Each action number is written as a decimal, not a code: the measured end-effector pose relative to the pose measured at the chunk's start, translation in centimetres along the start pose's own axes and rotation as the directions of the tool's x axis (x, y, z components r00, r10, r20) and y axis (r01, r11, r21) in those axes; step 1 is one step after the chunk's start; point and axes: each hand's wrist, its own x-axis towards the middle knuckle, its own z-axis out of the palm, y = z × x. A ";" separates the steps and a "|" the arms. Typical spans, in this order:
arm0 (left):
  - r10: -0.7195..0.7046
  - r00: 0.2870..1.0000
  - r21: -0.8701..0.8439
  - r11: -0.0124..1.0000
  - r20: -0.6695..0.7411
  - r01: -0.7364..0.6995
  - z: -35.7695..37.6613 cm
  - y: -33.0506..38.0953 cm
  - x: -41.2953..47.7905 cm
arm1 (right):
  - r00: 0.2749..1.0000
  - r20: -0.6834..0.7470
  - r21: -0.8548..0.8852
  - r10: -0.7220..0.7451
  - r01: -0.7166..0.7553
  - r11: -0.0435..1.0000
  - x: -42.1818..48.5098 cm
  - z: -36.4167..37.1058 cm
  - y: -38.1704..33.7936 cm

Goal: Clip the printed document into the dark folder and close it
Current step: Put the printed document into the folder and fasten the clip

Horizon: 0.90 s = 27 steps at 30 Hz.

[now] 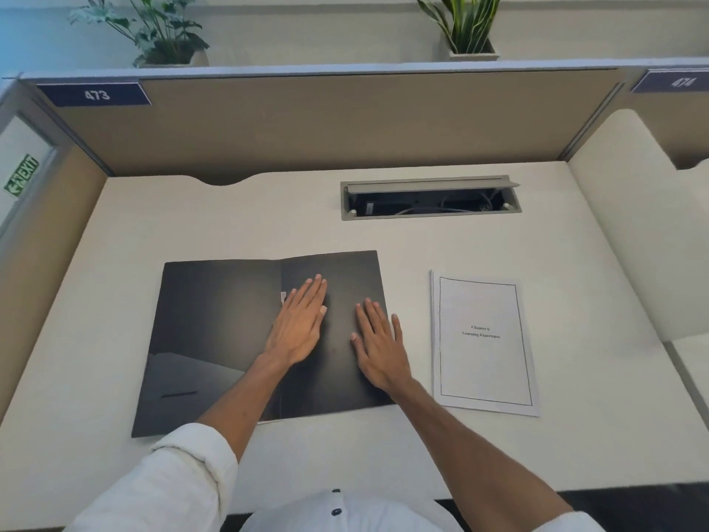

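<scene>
While both hands press flat, fingers spread and gripping nothing, on open dark folder [215, 339].
Left hand [297, 324] by spine clip [283, 297], right hand [378, 339] on right leaf; printed document [483, 343] beyond right fingertips, on table [268, 209], unclipped. Likely slips: pages skewing, clip missing sheets.

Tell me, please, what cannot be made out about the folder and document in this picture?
- Dark folder, head view: its clip is mostly hidden under the left hand.
- Printed document: title print too small and blurred.
- Pages beneath the cover sheet: hidden.
</scene>
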 end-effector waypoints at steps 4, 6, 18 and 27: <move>0.049 0.998 -0.073 0.996 0.027 -0.046 2.2 5.3 1.2 | 0.984 -0.152 0.002 0.093 -0.094 0.996 -2.3 -2.4 4.8; 0.091 0.995 -0.097 0.992 0.049 -0.086 3.3 8.1 1.8 | 0.971 -0.190 -0.003 0.147 -0.150 0.989 -3.5 -3.7 7.4; 0.018 0.984 -0.096 0.995 0.175 -0.002 9.8 22.6 3.4 | 0.862 -0.250 0.071 0.442 -0.439 0.896 -10.1 -9.0 19.6; -0.190 0.974 -0.129 0.970 0.125 0.206 11.2 26.1 3.2 | 0.711 -0.189 0.207 0.677 -0.645 0.736 -10.2 -11.0 22.8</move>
